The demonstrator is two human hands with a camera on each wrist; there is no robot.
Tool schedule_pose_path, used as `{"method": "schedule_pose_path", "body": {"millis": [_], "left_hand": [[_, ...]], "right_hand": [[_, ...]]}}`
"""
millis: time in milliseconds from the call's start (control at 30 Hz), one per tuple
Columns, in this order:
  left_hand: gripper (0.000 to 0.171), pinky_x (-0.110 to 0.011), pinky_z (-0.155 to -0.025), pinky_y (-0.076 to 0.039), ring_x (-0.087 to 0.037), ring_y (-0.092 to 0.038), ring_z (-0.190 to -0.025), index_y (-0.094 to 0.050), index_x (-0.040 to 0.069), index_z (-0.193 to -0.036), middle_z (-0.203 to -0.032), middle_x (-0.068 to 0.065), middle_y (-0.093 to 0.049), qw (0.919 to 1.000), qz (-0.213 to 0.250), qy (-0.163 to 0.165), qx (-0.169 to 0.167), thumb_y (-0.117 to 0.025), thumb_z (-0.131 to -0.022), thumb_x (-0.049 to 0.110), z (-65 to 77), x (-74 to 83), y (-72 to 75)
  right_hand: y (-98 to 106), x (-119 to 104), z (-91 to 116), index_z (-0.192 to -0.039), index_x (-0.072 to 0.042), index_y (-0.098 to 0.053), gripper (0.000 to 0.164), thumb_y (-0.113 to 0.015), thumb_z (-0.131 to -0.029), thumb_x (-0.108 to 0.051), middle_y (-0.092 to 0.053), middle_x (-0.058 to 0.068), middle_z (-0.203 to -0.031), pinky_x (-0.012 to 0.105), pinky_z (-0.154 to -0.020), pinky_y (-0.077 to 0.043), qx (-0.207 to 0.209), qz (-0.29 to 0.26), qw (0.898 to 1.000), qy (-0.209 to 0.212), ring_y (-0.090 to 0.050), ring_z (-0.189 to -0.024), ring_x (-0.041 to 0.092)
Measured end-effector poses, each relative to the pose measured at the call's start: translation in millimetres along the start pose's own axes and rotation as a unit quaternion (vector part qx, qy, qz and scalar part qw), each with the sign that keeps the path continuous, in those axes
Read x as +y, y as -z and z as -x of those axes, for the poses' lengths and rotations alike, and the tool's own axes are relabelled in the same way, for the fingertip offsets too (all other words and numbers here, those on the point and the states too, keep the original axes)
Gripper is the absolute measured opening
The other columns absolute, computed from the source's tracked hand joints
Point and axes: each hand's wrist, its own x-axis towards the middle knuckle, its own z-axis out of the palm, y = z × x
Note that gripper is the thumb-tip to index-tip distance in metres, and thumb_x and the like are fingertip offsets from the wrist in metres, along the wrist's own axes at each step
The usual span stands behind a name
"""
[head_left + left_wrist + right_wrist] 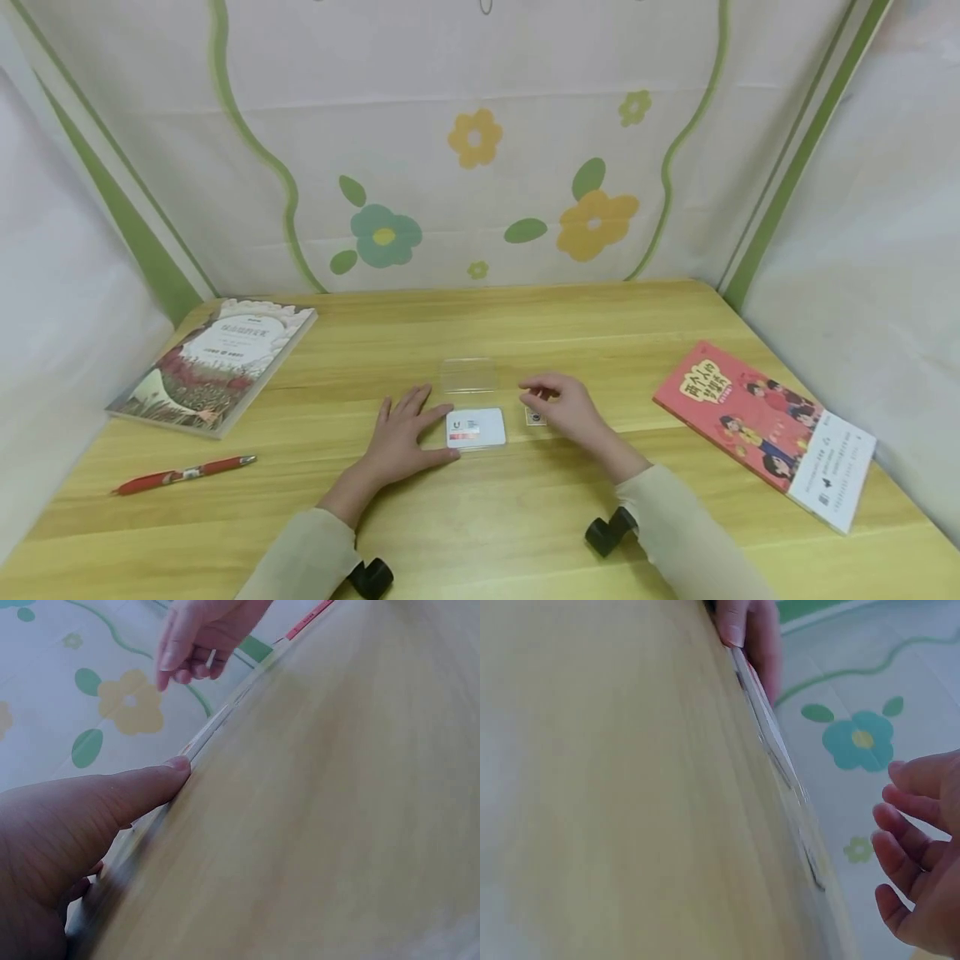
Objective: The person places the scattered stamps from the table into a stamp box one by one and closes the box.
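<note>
A white card (487, 427) with a "U" mark and a red strip lies on a clear plastic piece on the table. My left hand (405, 433) rests at its left with the fingers spread; the straight thumb (154, 787) touches its near edge and the index finger is at its far left corner. Beyond the card lies a clear plastic rectangle (468, 375). Right of the card, my right hand (570, 408) is raised over the table, fingers bent, holding a small square with a dark printed pattern (536, 417). In the left wrist view this square shows edge-on as a pale sliver (211, 658).
A red pen (183, 475) lies to the left, below a paperback with an illustrated cover (217, 362). On the right is a red and white book (765, 429). Floral cloth (472, 208) encloses the back and sides of the wooden table (465, 533).
</note>
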Motion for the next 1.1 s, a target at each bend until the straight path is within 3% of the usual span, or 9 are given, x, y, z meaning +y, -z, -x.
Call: {"method": "schedule_pose_path", "body": {"millis": [167, 333, 633, 1100], "left_hand": [[0.068, -0.055, -0.095, 0.0, -0.029, -0.014, -0.126, -0.049, 0.021, -0.125, -0.137, -0.014, -0.025, 1.0, 0.002, -0.001, 0.001, -0.057, -0.069, 0.059, -1.1, 1.1, 0.0], [0.068, -0.055, -0.095, -0.001, -0.03, -0.015, -0.126, -0.049, 0.02, -0.125, -0.137, -0.014, -0.026, 1.0, 0.002, -0.003, -0.001, -0.058, -0.07, 0.059, -2.1, 2.5, 0.1], [0.068, -0.055, -0.094, 0.0, -0.031, -0.015, -0.126, -0.049, 0.019, -0.124, -0.137, -0.015, -0.026, 1.0, 0.003, -0.004, 0.003, -0.059, -0.069, 0.058, -0.2, 2.3, 1.4], [0.067, -0.056, -0.094, -0.001, -0.031, -0.015, -0.126, -0.05, 0.019, -0.123, -0.136, -0.016, -0.027, 1.0, -0.003, -0.003, 0.004, -0.058, -0.069, 0.058, 0.0, 2.5, 1.5]], "right_hand": [[10.1, 43.1, 0.7, -0.095, 0.002, -0.064, 0.019, -0.063, -0.078, -0.007, -0.059, 0.006, -0.084, 0.026, -0.062, -0.043, -0.003, 0.001, 1.0, -0.023, -0.05, -0.073, 0.018], [12.0, 70.0, -0.8, -0.097, -0.002, -0.065, 0.024, -0.067, -0.076, -0.013, -0.057, 0.001, -0.085, 0.028, -0.064, -0.043, -0.034, 0.044, 0.998, 0.013, -0.05, -0.075, 0.015], [10.3, 76.3, -0.6, -0.102, -0.002, -0.063, 0.032, -0.068, -0.075, -0.018, -0.05, 0.0, -0.087, 0.029, -0.065, -0.039, -0.087, 0.092, 0.99, 0.057, -0.046, -0.078, 0.015], [6.8, 72.7, 1.0, -0.09, -0.005, -0.068, 0.018, -0.068, -0.074, -0.012, -0.048, -0.003, -0.085, 0.03, -0.065, -0.035, -0.064, 0.157, 0.979, 0.113, -0.043, -0.077, 0.015]]}}
